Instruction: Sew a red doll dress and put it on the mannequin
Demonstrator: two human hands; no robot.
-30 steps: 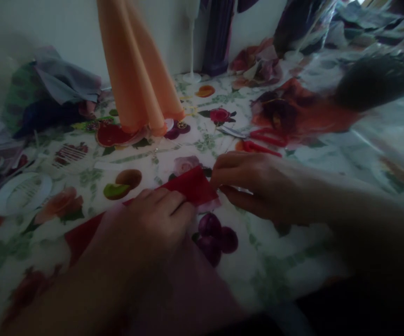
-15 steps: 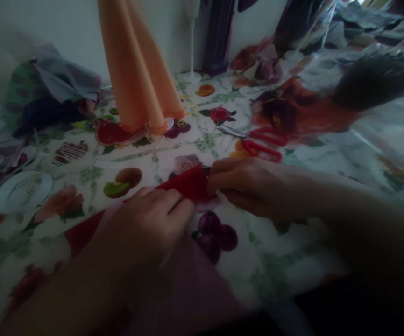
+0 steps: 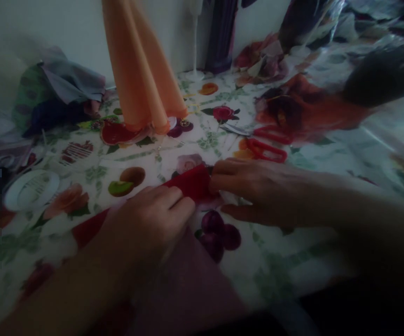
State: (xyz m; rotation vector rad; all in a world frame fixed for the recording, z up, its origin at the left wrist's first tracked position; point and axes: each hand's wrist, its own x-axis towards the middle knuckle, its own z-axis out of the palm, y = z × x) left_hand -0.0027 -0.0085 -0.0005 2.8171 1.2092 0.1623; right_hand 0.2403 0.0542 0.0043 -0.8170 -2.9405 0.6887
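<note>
A strip of red paper or fabric (image 3: pixel 192 183) lies across the flower-printed tablecloth (image 3: pixel 279 261). My left hand (image 3: pixel 149 219) presses down on it with fingers curled, covering its middle. My right hand (image 3: pixel 254 191) pinches the strip's right end between thumb and fingers. A pale pink sheet (image 3: pixel 187 289) lies under my left forearm near the table's front edge.
Red-handled scissors (image 3: pixel 265 142) lie just beyond my right hand. Orange paper cones (image 3: pixel 142 74) stand upright at the back. Piles of crumpled coloured paper (image 3: pixel 61 93) sit at the back left and back right. A white round lid (image 3: pixel 30 196) lies at the left.
The view has shifted slightly. My right hand has moved a little left along the red strip's end; my left hand stays pressed on it.
</note>
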